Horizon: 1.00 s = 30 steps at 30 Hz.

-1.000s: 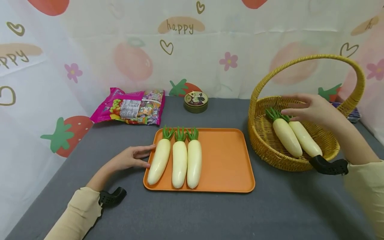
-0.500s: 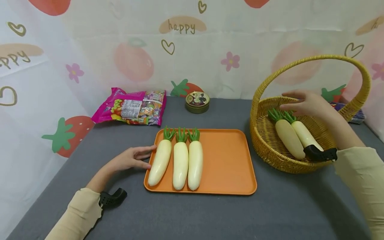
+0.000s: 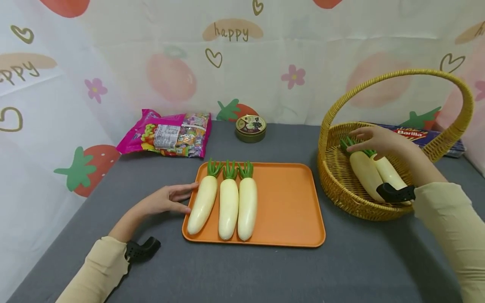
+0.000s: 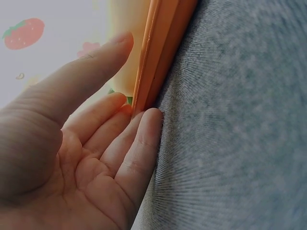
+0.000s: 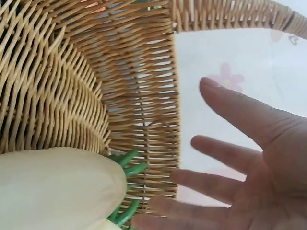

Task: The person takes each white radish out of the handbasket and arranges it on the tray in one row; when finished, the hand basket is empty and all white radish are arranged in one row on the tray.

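Note:
My left hand [image 3: 163,200] rests at the left rim of an orange tray [image 3: 286,202], fingers loosely extended along its edge. In the left wrist view, fingertips [image 4: 151,120] meet the tray's outer side. Three white radishes with green tops lie on the tray: a slightly tilted one [image 3: 203,205] at left, then a middle one [image 3: 228,210] and a right one [image 3: 247,209]. Over a wicker basket [image 3: 335,187] hovers my right hand [image 3: 384,142], fingers spread and holding nothing. Beneath it lie two more radishes, one at left [image 3: 364,170] and another [image 3: 390,173] partly behind the wrist.
A pink candy bag [image 3: 166,134] and a round tin [image 3: 251,128] stand at the back of the grey table [image 3: 242,273]. The basket's tall handle [image 3: 398,75] arches over my right hand. Behind the basket lies a blue Barilla box [image 3: 417,134].
My right hand has shifted a little left and dipped lower over the basket's radishes, uncovering more of the blue box. The left hand stays at the tray.

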Each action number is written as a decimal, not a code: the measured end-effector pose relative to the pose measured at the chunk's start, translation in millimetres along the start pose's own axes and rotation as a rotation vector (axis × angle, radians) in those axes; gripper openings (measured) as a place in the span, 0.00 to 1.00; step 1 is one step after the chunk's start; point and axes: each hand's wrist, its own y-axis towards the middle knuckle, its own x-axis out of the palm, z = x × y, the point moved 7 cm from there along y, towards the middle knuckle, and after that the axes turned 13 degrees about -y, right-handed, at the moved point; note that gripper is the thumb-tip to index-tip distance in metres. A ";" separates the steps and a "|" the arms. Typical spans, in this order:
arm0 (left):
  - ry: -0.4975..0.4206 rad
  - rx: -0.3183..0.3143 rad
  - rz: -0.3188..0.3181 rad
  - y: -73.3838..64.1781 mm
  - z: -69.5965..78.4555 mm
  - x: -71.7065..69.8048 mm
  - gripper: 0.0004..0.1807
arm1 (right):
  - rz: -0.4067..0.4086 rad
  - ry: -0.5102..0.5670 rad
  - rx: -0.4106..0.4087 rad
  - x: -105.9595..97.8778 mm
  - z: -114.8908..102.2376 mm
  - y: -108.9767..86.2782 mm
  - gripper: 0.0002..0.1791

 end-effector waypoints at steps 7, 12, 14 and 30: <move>-0.026 -0.005 -0.002 0.8 -1.8 0.4 0.39 | -0.073 0.017 0.069 11.5 11.5 0.0 0.47; -0.021 0.000 0.000 -0.2 -2.0 -0.6 0.39 | -0.053 0.017 0.064 12.8 12.9 -1.0 0.46; -0.022 0.004 -0.003 0.4 -1.8 -0.4 0.38 | -0.050 0.016 0.069 13.0 13.9 -2.1 0.45; -0.013 0.006 -0.005 0.1 0.5 1.5 0.38 | -0.141 0.000 0.067 29.4 14.5 3.5 0.44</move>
